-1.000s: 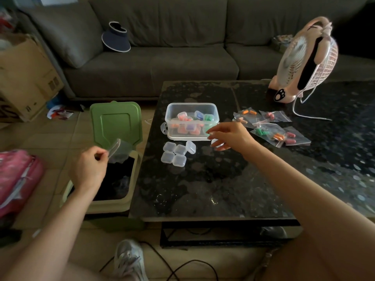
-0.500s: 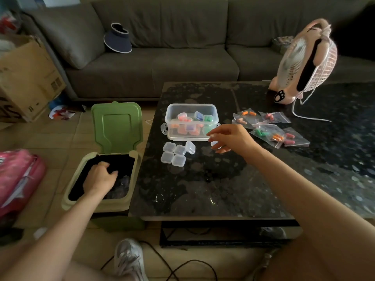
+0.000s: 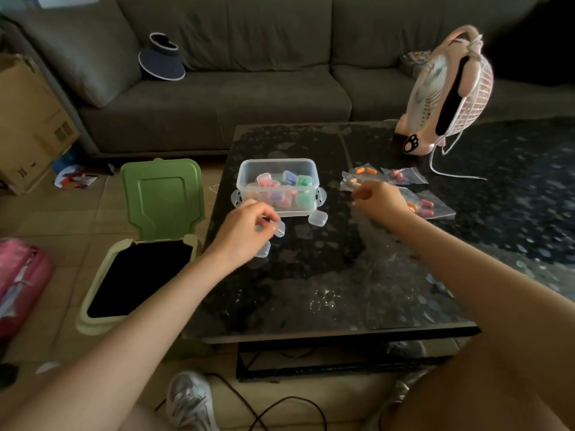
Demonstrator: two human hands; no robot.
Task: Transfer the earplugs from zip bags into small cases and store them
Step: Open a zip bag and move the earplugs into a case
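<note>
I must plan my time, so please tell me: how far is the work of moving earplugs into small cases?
Done: several filled cases lie in the clear storage box. In hand: the left hand is at the empty cases, the right hand at the zip bags; a firm grip is unclear. Left: several bags hold earplugs, and the box is open.

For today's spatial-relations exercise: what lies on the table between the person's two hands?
In the head view, one small clear case sits between the left hand and right hand, beside the storage box.
</note>
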